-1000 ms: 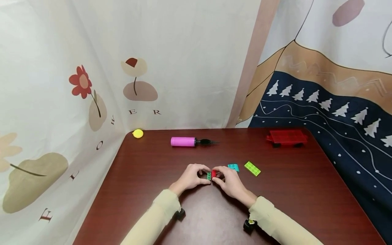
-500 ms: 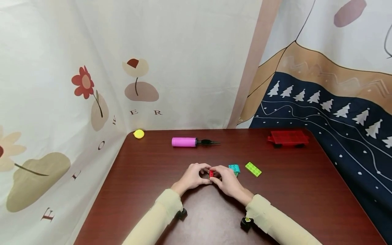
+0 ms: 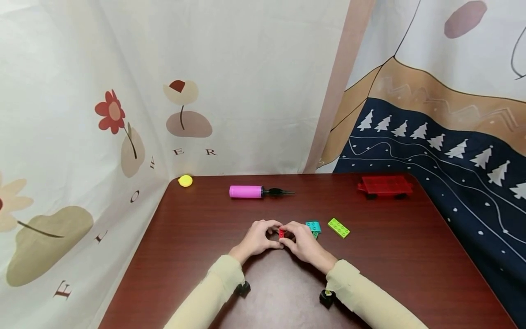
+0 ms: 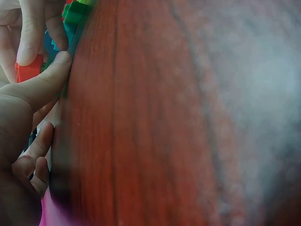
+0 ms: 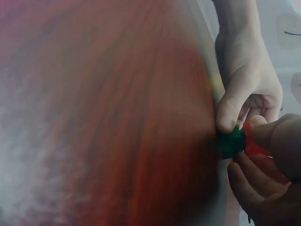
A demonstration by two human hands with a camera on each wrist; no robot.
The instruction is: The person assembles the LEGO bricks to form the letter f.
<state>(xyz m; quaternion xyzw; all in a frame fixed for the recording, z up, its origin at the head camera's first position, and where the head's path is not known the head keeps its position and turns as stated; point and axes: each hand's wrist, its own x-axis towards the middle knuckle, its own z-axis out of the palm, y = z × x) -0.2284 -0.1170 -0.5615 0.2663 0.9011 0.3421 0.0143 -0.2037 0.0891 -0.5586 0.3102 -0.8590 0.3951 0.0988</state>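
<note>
Over the middle of the table, my right hand [image 3: 303,242] pinches a small red toy building brick [image 3: 281,233] between thumb and fingers. My left hand [image 3: 258,237] meets it from the other side, its thumb and fingers around a green brick [image 5: 231,145]. The right wrist view has the red brick right against the green one, which the head view hides. Seen from the left wrist, the red brick [image 4: 29,71] lies behind the left thumb. Just past my right hand lies a teal brick [image 3: 313,226] with another green brick [image 3: 315,235] at its near edge.
A lime-green brick [image 3: 339,228] lies right of the teal one. Along the back of the brown table [image 3: 197,237] are a yellow lemon-shaped object [image 3: 185,181], a purple hand pump [image 3: 245,192] with black nozzle, and a red toy wagon [image 3: 386,186]. Printed cloths hang behind.
My right hand has moved slightly left, bringing the red brick from beside the green one to over it. The green brick beside the teal one has come into sight. The left hand stays about still.
</note>
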